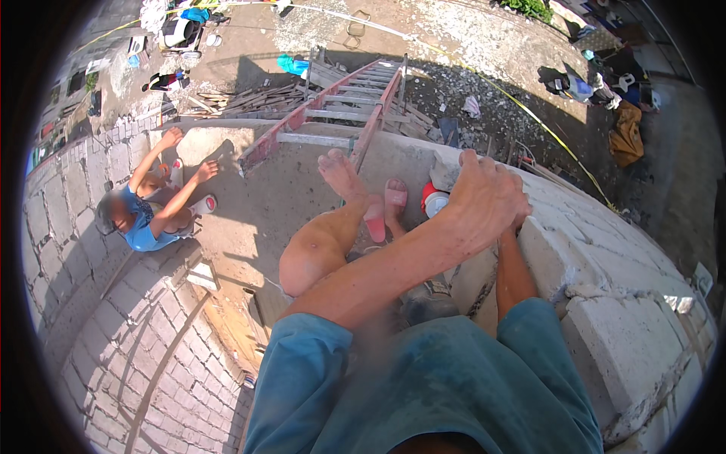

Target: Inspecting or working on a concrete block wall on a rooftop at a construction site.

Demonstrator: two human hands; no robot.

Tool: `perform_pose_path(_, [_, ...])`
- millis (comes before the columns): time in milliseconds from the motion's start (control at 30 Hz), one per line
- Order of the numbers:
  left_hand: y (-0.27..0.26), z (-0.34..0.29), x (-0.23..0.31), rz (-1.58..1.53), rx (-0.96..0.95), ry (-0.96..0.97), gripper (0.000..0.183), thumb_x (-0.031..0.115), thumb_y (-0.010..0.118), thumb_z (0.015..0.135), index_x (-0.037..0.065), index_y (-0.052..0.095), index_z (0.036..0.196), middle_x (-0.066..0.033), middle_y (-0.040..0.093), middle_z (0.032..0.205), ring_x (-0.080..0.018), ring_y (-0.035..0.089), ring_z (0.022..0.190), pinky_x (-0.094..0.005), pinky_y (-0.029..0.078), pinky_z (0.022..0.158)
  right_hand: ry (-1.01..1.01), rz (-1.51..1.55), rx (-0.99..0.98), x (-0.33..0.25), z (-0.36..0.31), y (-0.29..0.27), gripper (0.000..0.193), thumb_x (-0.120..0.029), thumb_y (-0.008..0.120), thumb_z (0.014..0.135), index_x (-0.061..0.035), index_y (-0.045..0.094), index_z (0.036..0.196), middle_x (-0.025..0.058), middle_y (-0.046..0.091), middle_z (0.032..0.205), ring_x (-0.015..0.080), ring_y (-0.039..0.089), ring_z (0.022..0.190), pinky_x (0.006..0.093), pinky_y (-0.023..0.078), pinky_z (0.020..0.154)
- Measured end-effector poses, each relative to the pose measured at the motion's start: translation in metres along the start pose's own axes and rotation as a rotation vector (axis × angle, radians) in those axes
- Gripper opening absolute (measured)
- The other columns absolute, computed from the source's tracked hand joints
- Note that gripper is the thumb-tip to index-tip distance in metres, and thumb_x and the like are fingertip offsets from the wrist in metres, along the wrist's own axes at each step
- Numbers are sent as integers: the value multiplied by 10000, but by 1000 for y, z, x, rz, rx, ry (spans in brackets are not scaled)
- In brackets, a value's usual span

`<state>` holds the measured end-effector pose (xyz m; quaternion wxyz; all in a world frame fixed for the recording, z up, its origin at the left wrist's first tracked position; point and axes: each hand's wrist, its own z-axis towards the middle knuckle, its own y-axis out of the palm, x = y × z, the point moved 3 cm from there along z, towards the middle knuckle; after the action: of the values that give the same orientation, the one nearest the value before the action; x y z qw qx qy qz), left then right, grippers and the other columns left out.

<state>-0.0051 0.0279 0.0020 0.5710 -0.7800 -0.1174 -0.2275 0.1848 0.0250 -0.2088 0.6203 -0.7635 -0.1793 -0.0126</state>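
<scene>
Your left hand [488, 193], fingers bent, is right of the frame's middle, near the grey block wall [597, 240] on the right side. It hides most of your right hand [522, 217]; I can't tell if either holds anything.

With the left forearm [397, 261] slanting rightward, the hands [488, 198] overlap, left mostly hiding right.
</scene>
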Motion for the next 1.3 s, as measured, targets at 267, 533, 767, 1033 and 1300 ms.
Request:
perform_pose_path(267, [-7,-2,0,-6,108,46,163,154,578,796,43,628,905,-93,650,770,-245,632,803,-435,432,707,28,96,0,6,-1,10,255,-356,594,824,-107,581,878,42,642,752,284,633,810,482,422,636])
perform_pose_path(533, [-6,-1,-2,9,67,49,188,145,602,765,39,618,919,-88,647,783,-243,625,807,-432,426,701,54,135,-101,4,1,0,250,-332,582,844,-95,568,923,86,673,857,313,629,878,505,422,706])
perform_pose_path(767, [-9,-2,-2,41,41,44,203,146,605,764,35,620,933,-84,643,780,-242,621,804,-430,418,695,49,108,-60,3,-1,8,214,-307,583,845,-102,586,907,81,683,869,300,635,909,505,455,735])
perform_pose_path(1033, [-9,-3,-1,14,42,49,228,144,604,769,25,627,963,-82,647,786,-244,623,809,-437,417,695,54,74,-53,1,-1,0,194,-298,582,848,-116,591,916,67,684,867,278,642,905,494,457,735])
perform_pose_path(1300, [-11,-5,-1,20,76,67,223,128,630,742,30,625,943,-76,646,766,-245,625,794,-435,415,688,73,42,-82,2,1,-1,162,-273,574,855,-119,595,903,59,684,859,278,640,898,475,466,722])
